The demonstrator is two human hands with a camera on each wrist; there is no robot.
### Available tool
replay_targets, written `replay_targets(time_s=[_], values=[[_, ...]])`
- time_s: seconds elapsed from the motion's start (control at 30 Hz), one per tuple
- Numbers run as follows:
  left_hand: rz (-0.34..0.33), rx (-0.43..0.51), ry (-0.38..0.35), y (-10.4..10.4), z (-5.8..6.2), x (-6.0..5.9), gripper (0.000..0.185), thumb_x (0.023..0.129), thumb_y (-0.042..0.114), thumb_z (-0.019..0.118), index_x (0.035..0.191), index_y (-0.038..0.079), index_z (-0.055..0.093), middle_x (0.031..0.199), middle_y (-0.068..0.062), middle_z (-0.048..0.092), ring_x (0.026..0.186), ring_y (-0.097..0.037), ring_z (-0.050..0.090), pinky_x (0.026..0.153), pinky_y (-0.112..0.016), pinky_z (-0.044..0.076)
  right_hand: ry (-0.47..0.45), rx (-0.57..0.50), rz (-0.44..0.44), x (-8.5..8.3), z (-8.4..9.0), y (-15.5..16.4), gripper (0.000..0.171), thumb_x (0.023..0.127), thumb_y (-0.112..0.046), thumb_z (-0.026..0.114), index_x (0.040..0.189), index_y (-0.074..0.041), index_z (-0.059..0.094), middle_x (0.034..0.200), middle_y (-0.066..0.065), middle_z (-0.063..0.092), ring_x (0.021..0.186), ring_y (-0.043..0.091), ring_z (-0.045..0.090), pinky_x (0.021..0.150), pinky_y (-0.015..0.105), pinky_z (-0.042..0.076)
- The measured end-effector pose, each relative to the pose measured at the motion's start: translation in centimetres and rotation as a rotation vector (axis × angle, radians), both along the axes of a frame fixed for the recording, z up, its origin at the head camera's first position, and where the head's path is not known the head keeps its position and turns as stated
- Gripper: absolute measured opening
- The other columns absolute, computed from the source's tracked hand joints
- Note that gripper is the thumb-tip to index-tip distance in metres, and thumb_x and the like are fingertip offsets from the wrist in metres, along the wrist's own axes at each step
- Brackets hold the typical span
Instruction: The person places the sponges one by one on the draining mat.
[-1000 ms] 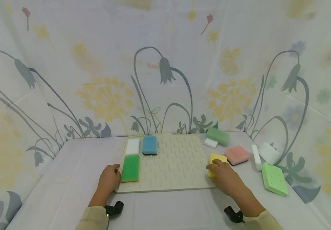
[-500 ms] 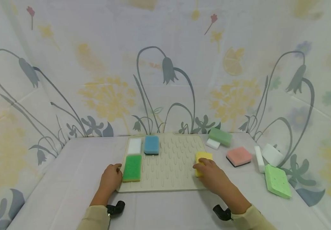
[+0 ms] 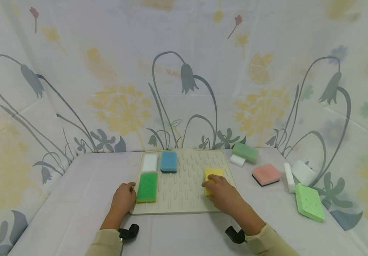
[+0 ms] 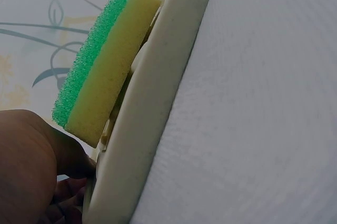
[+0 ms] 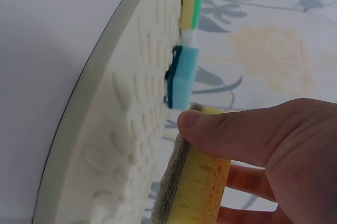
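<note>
My right hand (image 3: pixel 223 193) grips a yellow sponge (image 3: pixel 209 173) with a grey scouring side over the right part of a beige ridged draining board (image 3: pixel 184 192). In the right wrist view, the thumb lies along one long side of the yellow sponge (image 5: pixel 202 182), which is held apart from the board. My left hand (image 3: pixel 123 199) holds the board's left edge, its thumb at the rim in the left wrist view. Beside it a green-topped yellow sponge (image 3: pixel 147 187) lies on the board. Behind are a white sponge (image 3: pixel 150 163) and a blue sponge (image 3: pixel 169 161) with a dark underside.
Right of the board lie a pink sponge (image 3: pixel 266 174), a dull green sponge (image 3: pixel 245 152) and a small white block (image 3: pixel 237 160). Farther right are an upright white slab (image 3: pixel 289 177), another white block (image 3: pixel 303 172) and a light green sponge (image 3: pixel 310 202). Patterned cloth (image 3: pixel 184 117) rises behind.
My right hand has carried the yellow sponge leftward from the board's right edge to farther over the board. The left hand has stayed at the left edge.
</note>
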State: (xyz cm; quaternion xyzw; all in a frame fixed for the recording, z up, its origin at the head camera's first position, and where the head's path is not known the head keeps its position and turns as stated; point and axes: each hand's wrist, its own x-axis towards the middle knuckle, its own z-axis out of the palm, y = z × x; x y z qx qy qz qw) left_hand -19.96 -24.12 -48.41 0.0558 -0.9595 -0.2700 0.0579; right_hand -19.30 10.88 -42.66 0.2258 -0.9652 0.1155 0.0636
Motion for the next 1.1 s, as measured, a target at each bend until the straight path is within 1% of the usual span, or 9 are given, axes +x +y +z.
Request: replay_targets(time_s=[0.4,0.73,1.0,1.1], values=[[-0.003,0.013,0.011,0.2,0.4,-0.2,0.036,0.094,0.006,0.049,0.125,-0.009,0.059,0.096,-0.019,0.060,0.083,-0.026,0.058,0.072,-0.043,0.049,0.017,-0.022,0.072,-0.5,0.3,-2.8,0.034,0.083,-0.012,0.074,0.115,-0.020,0.068,0.133,0.011,0.055,0.124,0.033,0.051,0.093,0.048,0.050],[-0.007,0.006,0.024,0.2,0.3,-0.2,0.036,0.092,0.005,0.050,0.123,-0.010,0.060,0.095,-0.019,0.061,0.082,-0.026,0.058,0.073,-0.044,0.050,-0.001,-0.028,0.101,-0.7,0.2,-4.9,0.033,0.085,-0.014,0.072,0.117,-0.019,0.067,0.134,0.011,0.054,0.124,0.032,0.051,0.094,0.046,0.050],[-0.004,0.005,0.010,0.2,0.4,0.1,0.036,0.092,0.005,0.050,0.124,-0.010,0.059,0.095,-0.020,0.060,0.083,-0.026,0.058,0.073,-0.044,0.050,-0.024,-0.036,0.107,-0.8,-0.2,-6.3,0.033,0.086,-0.015,0.071,0.118,-0.021,0.067,0.135,0.010,0.054,0.124,0.032,0.051,0.091,0.045,0.051],[0.001,-0.002,0.009,0.2,0.4,0.1,0.036,0.093,0.005,0.050,0.124,-0.010,0.059,0.096,-0.020,0.061,0.083,-0.026,0.059,0.073,-0.044,0.050,-0.029,-0.028,0.111,-0.9,-0.4,-6.9,0.033,0.087,-0.017,0.070,0.119,-0.021,0.067,0.136,0.009,0.053,0.125,0.032,0.051,0.093,0.044,0.051]])
